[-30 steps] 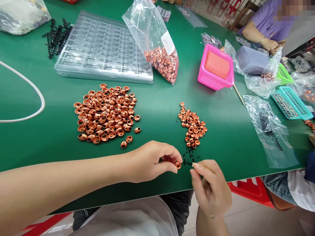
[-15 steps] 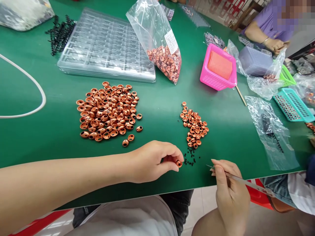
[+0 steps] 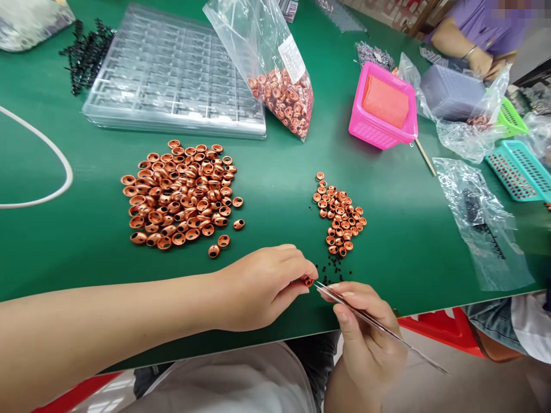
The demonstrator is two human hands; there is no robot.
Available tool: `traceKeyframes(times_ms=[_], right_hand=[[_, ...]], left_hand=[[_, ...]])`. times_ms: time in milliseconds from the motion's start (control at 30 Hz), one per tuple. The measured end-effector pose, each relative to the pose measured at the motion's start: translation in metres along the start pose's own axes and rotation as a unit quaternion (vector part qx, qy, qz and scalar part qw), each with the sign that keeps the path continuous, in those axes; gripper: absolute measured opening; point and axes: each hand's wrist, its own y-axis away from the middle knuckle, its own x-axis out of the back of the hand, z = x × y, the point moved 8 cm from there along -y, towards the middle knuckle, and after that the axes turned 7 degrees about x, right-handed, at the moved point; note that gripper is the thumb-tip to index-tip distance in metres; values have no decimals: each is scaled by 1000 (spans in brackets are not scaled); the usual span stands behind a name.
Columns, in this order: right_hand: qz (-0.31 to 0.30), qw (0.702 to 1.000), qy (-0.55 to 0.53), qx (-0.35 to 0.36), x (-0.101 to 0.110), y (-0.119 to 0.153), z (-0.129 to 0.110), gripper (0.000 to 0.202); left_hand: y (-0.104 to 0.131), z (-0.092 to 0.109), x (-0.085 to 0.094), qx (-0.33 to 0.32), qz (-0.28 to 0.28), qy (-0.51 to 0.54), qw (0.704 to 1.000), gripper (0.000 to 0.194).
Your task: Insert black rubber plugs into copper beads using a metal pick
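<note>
Between the thumb and fingers of my left hand is a copper-coloured cup-shaped piece with a dark hole. My right hand grips metal tweezers, whose points are parted and sit just right of that piece; whether they touch it I cannot tell. Just beyond the fingertips lie several tiny black bits. A small pile of copper pieces rests behind them. Farther left spreads a larger pile of copper pieces, some tipped to show their holes.
Clear plastic trays are stacked at the back left, beside black parts. A bag of copper pieces leans there. A pink basket holds an orange block. At right lies a plastic bag. A co-worker's hands are beyond.
My right hand has moved left, bringing the tweezers up to the copper piece and turning them to show both prongs. My left hand still holds the piece, nearly in place.
</note>
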Motion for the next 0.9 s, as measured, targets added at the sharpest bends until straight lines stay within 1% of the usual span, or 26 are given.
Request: traceKeyframes(times_ms=[133, 233, 367, 500, 700, 900], right_hand=[[-21, 999, 41, 9, -2, 3, 2, 29], [-25, 998, 60, 13, -2, 2, 1, 30], [-35, 996, 71, 28, -4, 1, -2, 31], [-44, 996, 80, 22, -6, 2, -1, 33], [-45, 995, 85, 22, -7, 3, -1, 34], [-32, 996, 77, 31, -6, 6, -3, 39]], left_hand=[[-1, 1, -1, -2, 1, -6, 1000, 17], [-1, 1, -1, -2, 5, -9, 1000, 15], [-1, 1, -1, -5, 8, -11, 1000, 15], [-1, 1, -1, -6, 10, -6, 1000, 15], [-3, 1, -1, -2, 10, -4, 1000, 14], [-3, -1, 1, 6, 14, 2, 1000, 13]])
